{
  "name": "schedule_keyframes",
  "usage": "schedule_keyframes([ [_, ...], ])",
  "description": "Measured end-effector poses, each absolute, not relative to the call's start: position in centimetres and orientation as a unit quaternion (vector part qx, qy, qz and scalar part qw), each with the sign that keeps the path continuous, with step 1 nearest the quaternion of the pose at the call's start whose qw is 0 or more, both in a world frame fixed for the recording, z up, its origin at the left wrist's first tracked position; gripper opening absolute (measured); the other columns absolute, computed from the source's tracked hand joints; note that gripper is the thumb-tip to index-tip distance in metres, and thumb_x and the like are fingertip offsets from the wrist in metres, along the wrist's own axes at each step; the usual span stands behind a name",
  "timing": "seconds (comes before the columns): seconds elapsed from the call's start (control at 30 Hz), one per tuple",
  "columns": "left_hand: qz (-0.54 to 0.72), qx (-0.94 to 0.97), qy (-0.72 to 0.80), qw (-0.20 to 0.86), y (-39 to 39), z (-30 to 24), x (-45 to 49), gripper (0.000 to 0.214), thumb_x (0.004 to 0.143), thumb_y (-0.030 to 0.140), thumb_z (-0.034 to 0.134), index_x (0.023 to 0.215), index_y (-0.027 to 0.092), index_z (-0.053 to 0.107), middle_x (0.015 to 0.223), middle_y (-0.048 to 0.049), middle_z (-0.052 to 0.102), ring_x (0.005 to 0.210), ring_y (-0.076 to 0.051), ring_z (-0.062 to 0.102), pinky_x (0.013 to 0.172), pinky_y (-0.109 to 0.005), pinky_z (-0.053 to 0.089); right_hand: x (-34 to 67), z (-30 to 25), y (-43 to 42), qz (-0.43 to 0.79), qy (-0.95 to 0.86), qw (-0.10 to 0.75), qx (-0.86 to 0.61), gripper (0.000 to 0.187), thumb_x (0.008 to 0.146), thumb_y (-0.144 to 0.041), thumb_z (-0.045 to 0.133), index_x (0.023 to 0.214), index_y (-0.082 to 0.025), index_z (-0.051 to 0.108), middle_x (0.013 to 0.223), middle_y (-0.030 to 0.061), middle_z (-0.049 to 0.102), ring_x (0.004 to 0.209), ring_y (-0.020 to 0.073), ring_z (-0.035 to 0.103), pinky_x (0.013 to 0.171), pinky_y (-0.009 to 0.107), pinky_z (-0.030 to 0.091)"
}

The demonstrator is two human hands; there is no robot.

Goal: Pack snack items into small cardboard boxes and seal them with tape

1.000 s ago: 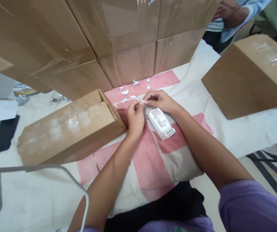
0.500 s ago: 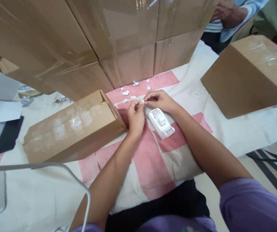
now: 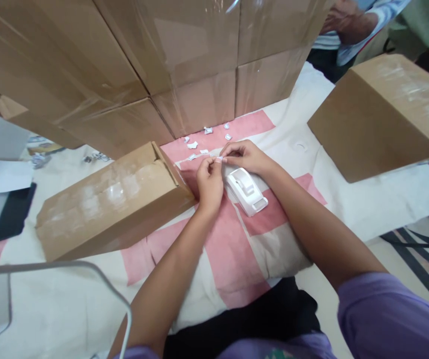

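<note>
1 tiny white piece (image 3: 220,159), too small to identify, between the hands: left hand (image 3: 210,180) and right hand (image 3: 245,154) both have fingers pinched closed on it, above pink-and-cream patterned cloth (image 3: 233,264). White plastic tape dispenser (image 3: 247,192) on cloth, just beside right wrist. Small white torn scraps (image 3: 192,145) scattered beyond hands, before stacked brown cardboard boxes (image 3: 195,99). 1 long taped brown cardboard box (image 3: 113,197) left of left hand.
</note>
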State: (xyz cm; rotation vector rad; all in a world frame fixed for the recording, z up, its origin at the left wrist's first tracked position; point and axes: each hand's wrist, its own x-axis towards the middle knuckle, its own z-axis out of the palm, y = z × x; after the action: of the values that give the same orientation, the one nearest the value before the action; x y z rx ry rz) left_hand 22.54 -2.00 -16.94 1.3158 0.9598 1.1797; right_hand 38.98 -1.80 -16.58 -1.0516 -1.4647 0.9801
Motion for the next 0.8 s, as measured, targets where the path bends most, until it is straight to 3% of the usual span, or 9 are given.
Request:
schedule_keyframes([
  [0.27,0.485,0.546,0.391,0.56,-2.04,-16.85,22.22,0.019,0.092,0.035,0.065,0.082,0.02,0.061,0.078,0.0005,0.059,0.073,-0.013,0.054,0.073,-0.025,0.045,39.38,-16.67,-1.76,0.458,-0.591,0.521,-0.411,0.033,0.073,-0.045,0.088,0.08,-0.016,0.074,0.083,0.003,0.073,0.078,0.016,0.064,0.074,0.026,0.051],
  [0.8,0.463,0.504,0.411,0.602,-2.44,-16.03,22.24,0.016,0.09,0.032,0.066,0.081,0.02,0.06,0.067,0.0039,0.049,0.062,-0.011,0.043,0.062,-0.021,0.039,39.5,-16.69,-1.87,0.468,-0.584,0.537,-0.389,0.028,0.075,-0.039,0.087,0.079,-0.016,0.072,0.081,0.0013,0.07,0.076,0.0145,0.064,0.074,0.026,0.049],
])
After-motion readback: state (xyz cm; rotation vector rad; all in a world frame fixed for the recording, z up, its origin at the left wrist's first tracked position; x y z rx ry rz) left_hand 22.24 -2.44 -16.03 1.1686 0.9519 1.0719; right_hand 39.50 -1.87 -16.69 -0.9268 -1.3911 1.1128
